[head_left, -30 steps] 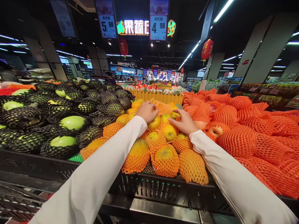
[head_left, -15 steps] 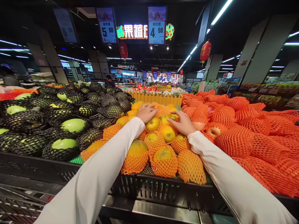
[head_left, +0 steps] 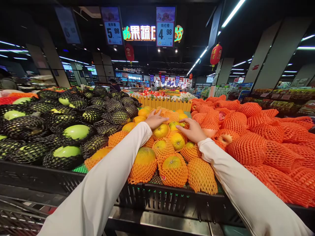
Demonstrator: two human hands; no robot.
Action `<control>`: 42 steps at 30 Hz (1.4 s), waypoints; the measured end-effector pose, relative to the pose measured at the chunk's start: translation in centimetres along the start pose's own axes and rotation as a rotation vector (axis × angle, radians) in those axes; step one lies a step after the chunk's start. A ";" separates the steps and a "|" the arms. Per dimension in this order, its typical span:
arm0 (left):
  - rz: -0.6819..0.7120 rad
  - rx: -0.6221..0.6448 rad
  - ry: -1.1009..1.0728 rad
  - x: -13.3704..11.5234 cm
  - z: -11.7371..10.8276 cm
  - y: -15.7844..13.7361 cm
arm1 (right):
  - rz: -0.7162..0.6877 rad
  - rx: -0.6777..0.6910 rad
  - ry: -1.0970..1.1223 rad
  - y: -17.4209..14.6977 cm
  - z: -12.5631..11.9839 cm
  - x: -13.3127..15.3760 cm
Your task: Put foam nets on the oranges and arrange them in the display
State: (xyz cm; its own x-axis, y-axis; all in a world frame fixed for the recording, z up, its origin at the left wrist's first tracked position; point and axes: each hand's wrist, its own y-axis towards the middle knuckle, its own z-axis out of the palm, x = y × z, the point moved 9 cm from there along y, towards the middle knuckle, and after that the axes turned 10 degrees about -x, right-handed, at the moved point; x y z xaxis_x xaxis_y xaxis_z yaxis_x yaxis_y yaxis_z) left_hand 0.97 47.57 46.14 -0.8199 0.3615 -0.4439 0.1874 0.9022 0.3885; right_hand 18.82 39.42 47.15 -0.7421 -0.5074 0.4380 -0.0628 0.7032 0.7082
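Observation:
In the head view, several oranges [head_left: 161, 130] in orange foam netting lie heaped in front of me. My left hand [head_left: 156, 120] is over the far left of the heap, palm down, its fingers stretched out and apart on or just above a netted orange [head_left: 172, 117]. At the right side my right hand [head_left: 193, 130] is open, thumb apart from the bent fingers, beside an orange [head_left: 177, 141]. Its fingertips reach a small orange behind; whether they touch it I cannot tell. Neither hand has lifted a fruit.
Green apples [head_left: 76, 131] in black netting are piled on the left. Fruit in red netting [head_left: 247, 149] fills the right side. A black crate edge [head_left: 169, 196] runs along the front, with a low yellow fence [head_left: 164, 104] behind. A metal cart [head_left: 19, 213] stands lower left.
The fingers of my left hand have spread a little wider and lifted slightly. My right hand stays nearly where it was.

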 end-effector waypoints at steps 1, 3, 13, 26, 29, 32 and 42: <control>0.004 -0.013 -0.019 0.1 0.1 0.1 | 0.000 -0.001 -0.001 0.0 0.0 0.0; 0.045 -0.052 -0.056 -0.1 0.0 0.2 | -0.006 -0.007 0.001 0.0 -0.1 0.1; 0.379 -0.494 -0.581 -5.5 -5.9 -3.7 | 0.072 -0.100 0.055 0.6 -0.4 -1.7; 0.299 -0.142 -0.966 -6.0 -2.6 -3.0 | 0.039 0.048 0.541 0.3 0.5 1.2; 0.316 -0.104 -0.899 -6.4 -2.4 -3.2 | 0.007 0.068 0.546 0.0 0.5 1.9; 0.323 -0.097 -0.822 -6.7 -2.4 -3.3 | 0.000 0.021 0.498 0.0 0.2 1.8; 0.321 -0.072 -0.784 -6.8 -2.2 -3.4 | 0.048 -0.101 0.484 0.3 -0.8 1.1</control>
State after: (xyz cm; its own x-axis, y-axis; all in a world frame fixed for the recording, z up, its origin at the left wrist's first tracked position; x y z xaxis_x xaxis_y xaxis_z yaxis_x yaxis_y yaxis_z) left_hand 4.72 41.50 49.66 -0.1160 0.6798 -0.7242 0.2901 0.7205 0.6299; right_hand 18.58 38.69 48.33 -0.3459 -0.6655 0.6614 0.0467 0.6918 0.7206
